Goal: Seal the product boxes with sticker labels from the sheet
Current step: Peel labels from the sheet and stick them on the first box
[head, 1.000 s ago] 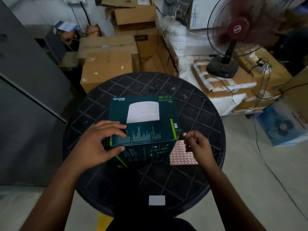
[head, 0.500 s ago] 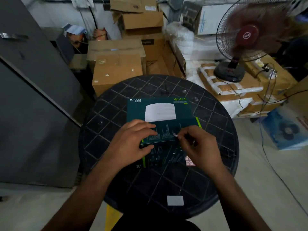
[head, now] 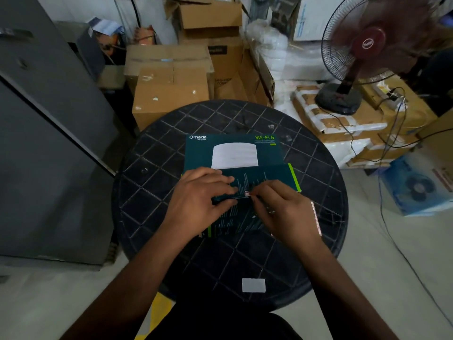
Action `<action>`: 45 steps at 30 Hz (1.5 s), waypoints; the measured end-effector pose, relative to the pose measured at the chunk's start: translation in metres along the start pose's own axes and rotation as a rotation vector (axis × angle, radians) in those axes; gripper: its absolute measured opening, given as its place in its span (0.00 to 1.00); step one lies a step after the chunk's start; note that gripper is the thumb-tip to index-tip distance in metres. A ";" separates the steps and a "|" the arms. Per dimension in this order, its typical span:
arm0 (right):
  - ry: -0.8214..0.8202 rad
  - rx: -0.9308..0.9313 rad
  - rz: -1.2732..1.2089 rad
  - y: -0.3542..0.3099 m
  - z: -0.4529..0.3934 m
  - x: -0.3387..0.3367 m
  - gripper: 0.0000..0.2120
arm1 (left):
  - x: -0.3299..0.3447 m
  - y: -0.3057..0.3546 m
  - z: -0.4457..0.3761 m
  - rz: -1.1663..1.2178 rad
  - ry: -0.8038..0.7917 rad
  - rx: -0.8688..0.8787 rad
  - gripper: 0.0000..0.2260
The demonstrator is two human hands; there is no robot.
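A dark green product box (head: 232,153) marked "Omada" and "Wi-Fi 5" stands on the round black table (head: 147,173). My left hand (head: 198,200) grips the box's near upper edge, with the thumb on the front face. My right hand (head: 282,207) pinches a small pale sticker (head: 247,193) at that same edge, close to my left fingertips. Only a thin pink strip of the sticker sheet (head: 316,217) shows on the table beyond my right hand; the rest is hidden.
A white label (head: 253,285) is on the table's near part. Stacked cardboard boxes (head: 169,92) stand behind the table, a grey cabinet (head: 49,143) to the left. At the right a running fan (head: 367,45) stands on wrapped cartons with cables trailing down.
My right hand left the sticker sheet and carried a sticker left to the box's near upper edge. The left hand stayed on the box. The camera view shifted left.
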State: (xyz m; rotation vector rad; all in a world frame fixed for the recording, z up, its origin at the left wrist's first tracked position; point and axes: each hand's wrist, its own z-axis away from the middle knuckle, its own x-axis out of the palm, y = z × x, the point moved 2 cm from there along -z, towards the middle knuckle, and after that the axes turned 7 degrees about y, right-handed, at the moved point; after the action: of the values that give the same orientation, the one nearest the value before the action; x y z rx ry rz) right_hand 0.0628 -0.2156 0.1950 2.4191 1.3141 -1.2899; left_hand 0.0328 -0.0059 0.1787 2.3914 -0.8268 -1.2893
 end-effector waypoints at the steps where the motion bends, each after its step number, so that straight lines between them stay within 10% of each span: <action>1: 0.005 -0.013 0.009 0.000 -0.001 0.001 0.06 | 0.000 0.001 -0.001 0.004 0.000 -0.002 0.12; 45: -0.068 -0.185 -0.078 0.010 -0.003 0.010 0.08 | -0.002 0.003 -0.005 -0.016 -0.035 -0.023 0.12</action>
State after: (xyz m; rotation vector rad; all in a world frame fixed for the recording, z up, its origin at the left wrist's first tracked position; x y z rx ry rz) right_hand 0.0747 -0.2139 0.1872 2.2025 1.4520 -1.1974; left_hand 0.0348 -0.0073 0.1840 2.3685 -0.8005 -1.3436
